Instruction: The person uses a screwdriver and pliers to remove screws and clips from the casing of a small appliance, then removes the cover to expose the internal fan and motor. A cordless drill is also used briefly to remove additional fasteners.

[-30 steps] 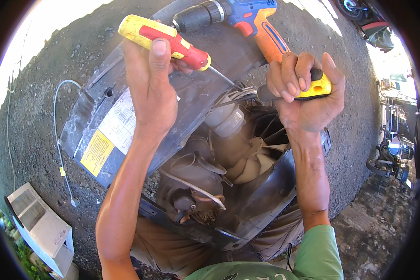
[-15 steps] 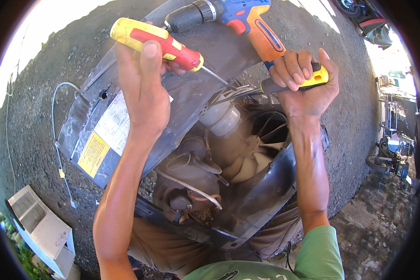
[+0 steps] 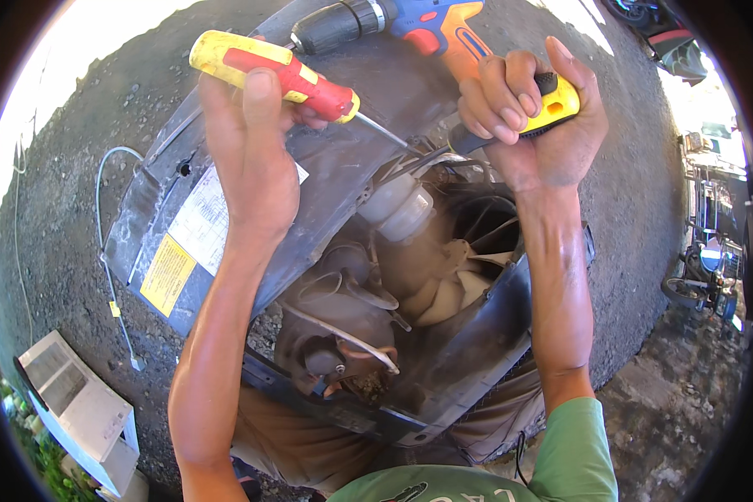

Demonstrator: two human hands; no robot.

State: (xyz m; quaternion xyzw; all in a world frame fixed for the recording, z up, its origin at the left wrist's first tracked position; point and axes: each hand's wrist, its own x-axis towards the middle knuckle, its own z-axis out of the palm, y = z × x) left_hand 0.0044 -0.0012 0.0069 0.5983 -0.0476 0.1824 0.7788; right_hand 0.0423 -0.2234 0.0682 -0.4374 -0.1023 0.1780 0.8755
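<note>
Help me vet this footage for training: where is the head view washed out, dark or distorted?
In the head view, the upper left burns out to white, deep shade lies beyond the fan, and the right edge of the ground bows; same view, the red-and-yellow screwdriver reads clearly.

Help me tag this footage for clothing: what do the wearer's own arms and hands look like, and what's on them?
The left hand and right hand wear no gloves, and no ring or watch shows. Both forearms are bare. A short, plain green sleeve covers the right upper arm; the left sleeve is out of view.
</note>
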